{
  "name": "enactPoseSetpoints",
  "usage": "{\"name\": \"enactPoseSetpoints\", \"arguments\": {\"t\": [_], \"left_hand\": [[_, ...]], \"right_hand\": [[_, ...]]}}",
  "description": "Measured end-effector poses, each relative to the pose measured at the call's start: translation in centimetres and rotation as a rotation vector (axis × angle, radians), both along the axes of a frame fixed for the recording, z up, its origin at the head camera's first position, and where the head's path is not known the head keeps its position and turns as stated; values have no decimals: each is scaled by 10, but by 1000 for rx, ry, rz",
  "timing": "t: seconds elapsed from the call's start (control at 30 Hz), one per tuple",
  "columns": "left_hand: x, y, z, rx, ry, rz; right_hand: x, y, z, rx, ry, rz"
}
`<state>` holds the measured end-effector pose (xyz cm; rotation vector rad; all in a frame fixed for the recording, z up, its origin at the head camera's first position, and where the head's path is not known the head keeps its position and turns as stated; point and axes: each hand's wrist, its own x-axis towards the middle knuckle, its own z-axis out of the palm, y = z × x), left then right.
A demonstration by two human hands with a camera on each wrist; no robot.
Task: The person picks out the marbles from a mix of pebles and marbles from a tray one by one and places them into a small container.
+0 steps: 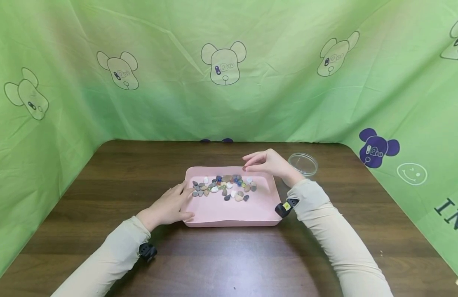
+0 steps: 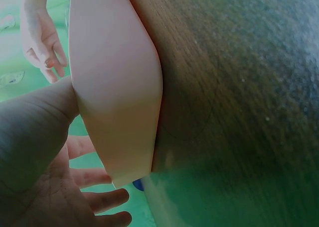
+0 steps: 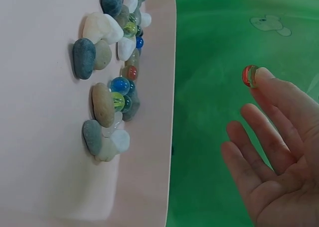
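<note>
The right hand [image 1: 268, 162] pinches a red marble [image 3: 247, 76] near the tray [image 1: 229, 213]; the left hand [image 1: 169, 207] lies spread, touching the tray's left side.

Green curtain [image 1: 229, 111] behind brown table [image 1: 234, 260]

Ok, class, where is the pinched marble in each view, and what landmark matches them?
Head: marble just right of centre, in the right hand.
Left wrist: upper left, at that hand's fingertips, small.
Right wrist: right of centre, upper half.
Shared landmark: the pink tray.
</note>
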<state>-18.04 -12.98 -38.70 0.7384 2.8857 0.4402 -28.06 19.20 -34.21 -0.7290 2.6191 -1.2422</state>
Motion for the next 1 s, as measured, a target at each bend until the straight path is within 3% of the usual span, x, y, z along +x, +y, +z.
{"name": "enactPoseSetpoints", "arguments": {"t": [1.0], "left_hand": [[1,1,1,-2,-4,0]], "right_hand": [[12,41,12,-13,22,-44]]}}
